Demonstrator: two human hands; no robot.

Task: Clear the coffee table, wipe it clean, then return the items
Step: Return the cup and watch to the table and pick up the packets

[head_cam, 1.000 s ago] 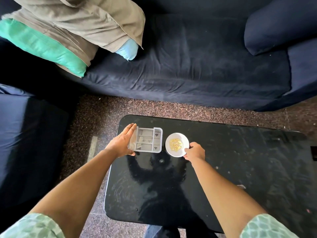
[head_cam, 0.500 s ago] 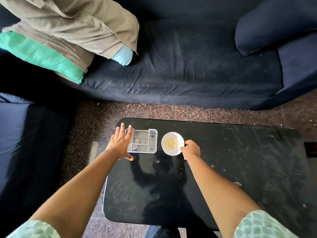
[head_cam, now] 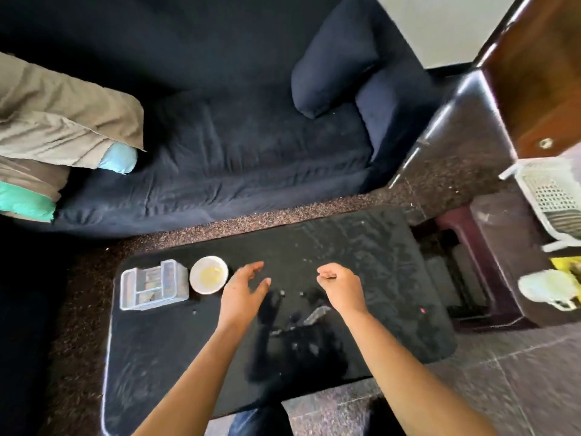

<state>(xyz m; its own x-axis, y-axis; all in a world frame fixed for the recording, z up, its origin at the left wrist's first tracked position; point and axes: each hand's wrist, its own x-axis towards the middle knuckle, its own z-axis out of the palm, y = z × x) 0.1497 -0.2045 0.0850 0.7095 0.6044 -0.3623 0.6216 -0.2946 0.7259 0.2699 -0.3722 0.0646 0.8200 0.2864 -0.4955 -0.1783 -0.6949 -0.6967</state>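
Bench [head_cam: 377,262], black and glossy, its top streaked in a way that suggests the wiping is done and items are being set back. A clear compartmented organiser [head_cam: 154,284] and a white bowl [head_cam: 209,274] holding something pale yellow stand just beside each other at the bench's 10 o'clock corner, probably grouped there to leave the middle free. The left hand [head_cam: 242,294] hovers at the bowl's 3 o'clock, fingers spread and relaxed, grasping nothing. The right hand [head_cam: 341,287], further toward 3 o'clock, is curled into a loose fist with nothing visible in it. Both hands are apart from the two items. Off the bench at 3 o'clock, a low maroon stand [head_cam: 503,262] carries a white basket [head_cam: 553,196] and a blurred white vessel [head_cam: 547,287], possibly the next things to fetch. The bench's edge and a gap of floor separate the hands from the stand. A dark sofa [head_cam: 235,152] fills 12 o'clock.
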